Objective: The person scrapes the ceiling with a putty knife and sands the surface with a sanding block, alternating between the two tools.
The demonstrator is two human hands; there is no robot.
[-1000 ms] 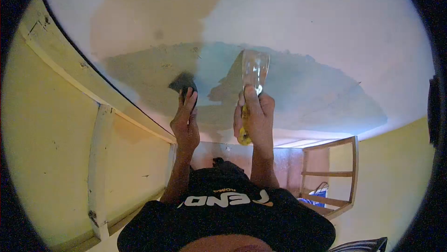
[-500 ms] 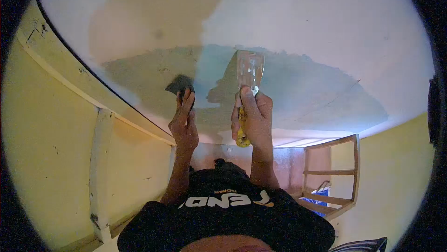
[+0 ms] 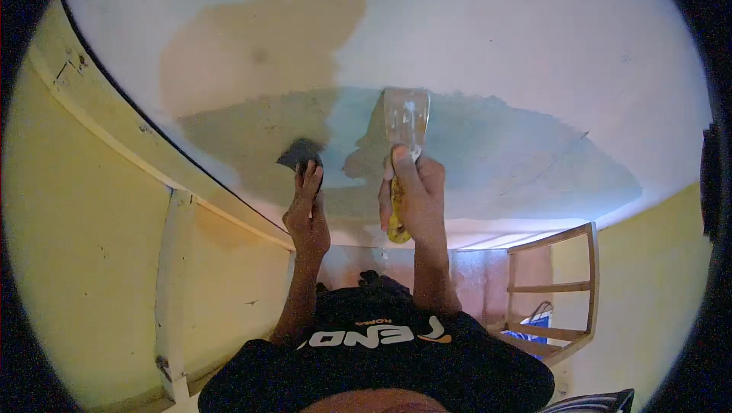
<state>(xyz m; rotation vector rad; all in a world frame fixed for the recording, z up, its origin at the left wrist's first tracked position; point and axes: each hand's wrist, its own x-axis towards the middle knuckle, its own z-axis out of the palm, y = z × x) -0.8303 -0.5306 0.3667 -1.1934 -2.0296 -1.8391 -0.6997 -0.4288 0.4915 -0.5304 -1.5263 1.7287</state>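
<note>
My right hand (image 3: 418,192) grips the yellow handle of a putty knife (image 3: 407,119). Its wide blade points away from me and lies against or close to a white surface (image 3: 496,24) that carries a large grey-green patch (image 3: 518,146). To the left, my left hand (image 3: 307,211) has its fingers closed on a dark, thin, flat piece (image 3: 299,152), whose exact kind I cannot make out. That piece is against or near the left part of the patch. Whether either tool touches the surface is hard to tell.
Along the left runs a yellow wall (image 3: 91,207) with a pale upright post (image 3: 171,283). At the lower right stands a wooden frame with crossbars (image 3: 549,288), with something blue (image 3: 537,331) behind it. A brownish shadow (image 3: 263,39) falls on the white surface.
The view has shifted slightly, so the surface and wooden frame sit a little lower and further right. Both hands keep their grips; the left hand and dark piece appear slightly lower.
</note>
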